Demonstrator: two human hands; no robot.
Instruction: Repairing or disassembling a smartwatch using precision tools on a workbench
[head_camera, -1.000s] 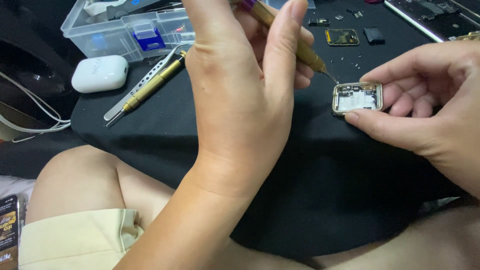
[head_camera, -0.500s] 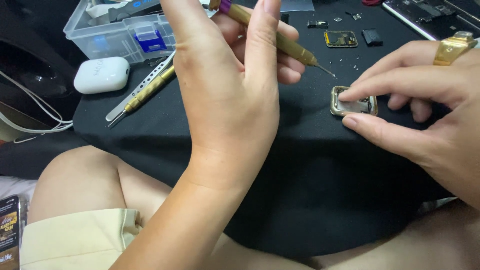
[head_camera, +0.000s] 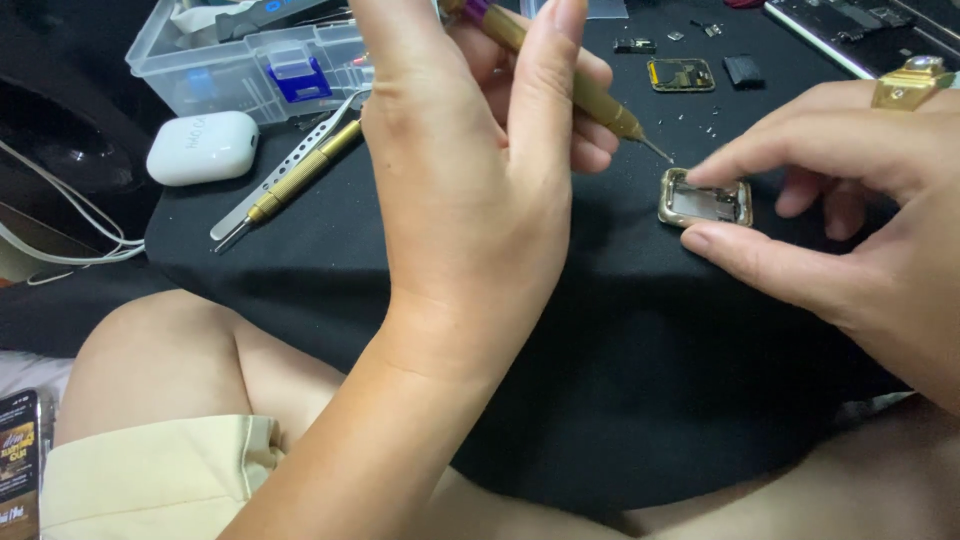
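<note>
Head view: right hand (head_camera: 850, 210) pinches the small, light, fragile watch case (head_camera: 705, 203) by its edges; left hand (head_camera: 480, 170) at nine o'clock grips a gold screwdriver (head_camera: 590, 95).

A black mat (head_camera: 620, 380) covers the work surface. At the mat's left edge: white earbud case (head_camera: 202, 147), flat steel tweezers (head_camera: 290, 165) and a brass-handled tool (head_camera: 300, 175) lying side by side. Beyond the case: clear plastic parts box (head_camera: 250, 60). Far side of mat: small gold-framed component (head_camera: 680, 74), dark square part (head_camera: 742, 69), scattered tiny screws (head_camera: 700, 120).
</note>
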